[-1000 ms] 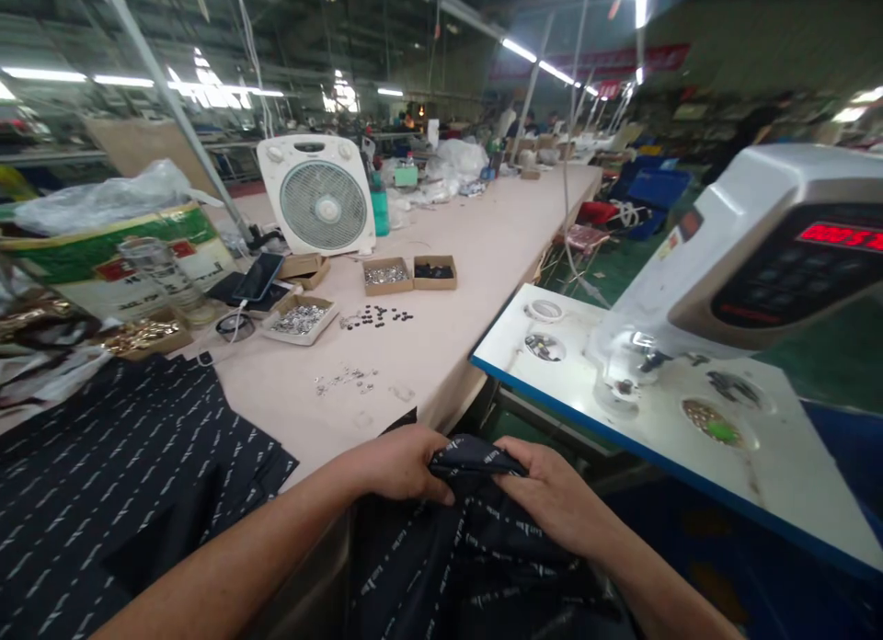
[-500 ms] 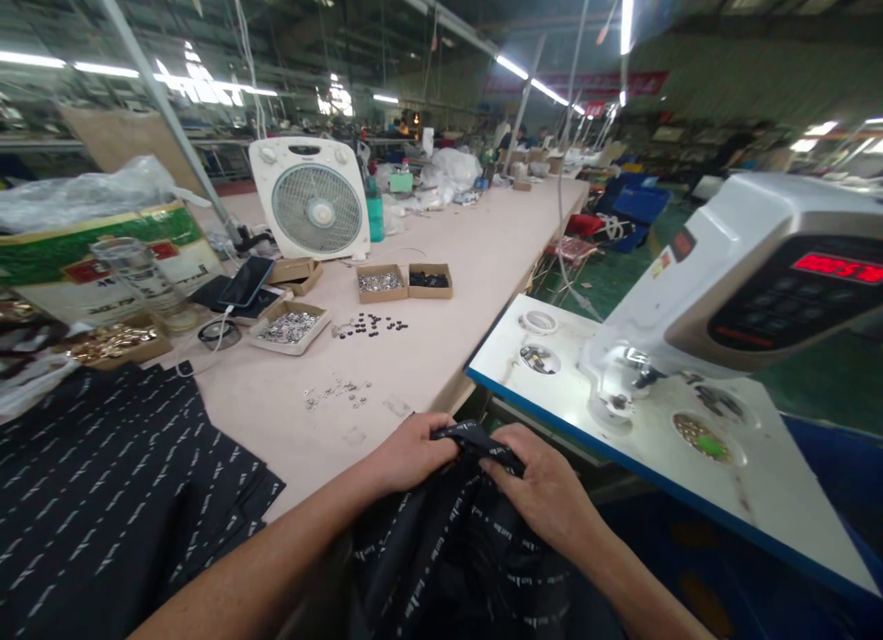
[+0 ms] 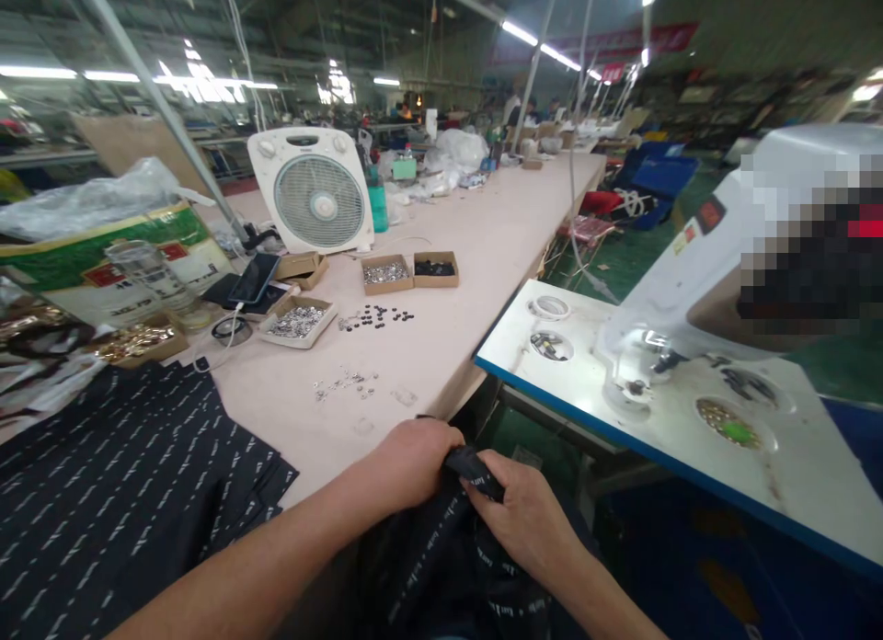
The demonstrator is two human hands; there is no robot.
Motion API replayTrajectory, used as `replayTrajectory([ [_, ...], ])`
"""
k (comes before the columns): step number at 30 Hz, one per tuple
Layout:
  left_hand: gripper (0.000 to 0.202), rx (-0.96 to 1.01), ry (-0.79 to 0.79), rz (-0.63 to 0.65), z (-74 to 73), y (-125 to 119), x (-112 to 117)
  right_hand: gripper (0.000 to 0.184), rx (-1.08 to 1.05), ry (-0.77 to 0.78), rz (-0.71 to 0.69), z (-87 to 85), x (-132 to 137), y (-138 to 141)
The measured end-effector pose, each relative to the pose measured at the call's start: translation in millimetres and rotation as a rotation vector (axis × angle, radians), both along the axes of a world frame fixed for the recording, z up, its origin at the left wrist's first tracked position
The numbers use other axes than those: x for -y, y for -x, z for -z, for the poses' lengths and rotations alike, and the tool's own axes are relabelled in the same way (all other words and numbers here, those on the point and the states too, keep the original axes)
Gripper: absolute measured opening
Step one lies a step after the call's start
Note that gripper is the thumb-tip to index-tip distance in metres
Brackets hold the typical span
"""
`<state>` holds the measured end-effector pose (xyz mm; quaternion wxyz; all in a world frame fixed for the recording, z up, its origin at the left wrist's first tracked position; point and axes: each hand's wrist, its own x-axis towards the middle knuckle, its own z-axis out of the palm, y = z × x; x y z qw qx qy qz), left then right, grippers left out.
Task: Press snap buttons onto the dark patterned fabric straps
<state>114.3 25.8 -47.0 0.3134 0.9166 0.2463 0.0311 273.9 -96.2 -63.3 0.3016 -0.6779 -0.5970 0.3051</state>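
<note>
Both hands grip a dark cloth garment (image 3: 441, 566) printed with rows of white lettering. My left hand (image 3: 418, 461) is closed over its folded band, knuckles up, so most of the fingertips are hidden. My right hand (image 3: 517, 507) pinches the same band a short way to the right, thumb against the cloth. The rest of the garment hangs down in loose folds between my forearms. A pile of matching dark printed cloth (image 3: 131, 474) lies on the table to the left.
On the pink-beige table (image 3: 475, 314) stand a box fan (image 3: 321, 194), a phone (image 3: 255, 277) and small boxes of metal fasteners (image 3: 300, 323). Loose black studs (image 3: 379, 316) lie nearby. A white pressing machine (image 3: 731, 245) stands at right on its white-topped stand (image 3: 572, 382).
My left hand has rolled over the band and moved slightly left and down. My right hand has shifted a little left and down. The view has turned slightly.
</note>
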Motion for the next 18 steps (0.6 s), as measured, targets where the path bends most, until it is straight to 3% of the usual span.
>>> replayTrajectory([
  [4, 0.019, 0.164, 0.670, -0.148, 21.5, 0.8, 36.4, 0.029, -0.213, 0.171, -0.049, -2.9, 16.3, -12.4],
  [7, 0.017, 0.192, 1.058, -0.281, 34.8, 2.1, 56.6, 0.043, -0.290, 0.261, -0.039, -2.8, 26.7, -21.1],
  [11, 0.036, 0.295, 1.270, -0.394, 37.6, 0.3, 66.0, 0.052, -0.279, 0.244, 0.025, -3.2, 31.6, -19.6],
  [18, 0.039, 0.369, 1.531, -0.461, 33.2, -5.2, 58.9, 0.055, -0.282, 0.235, 0.080, -8.6, 28.4, -20.3],
])
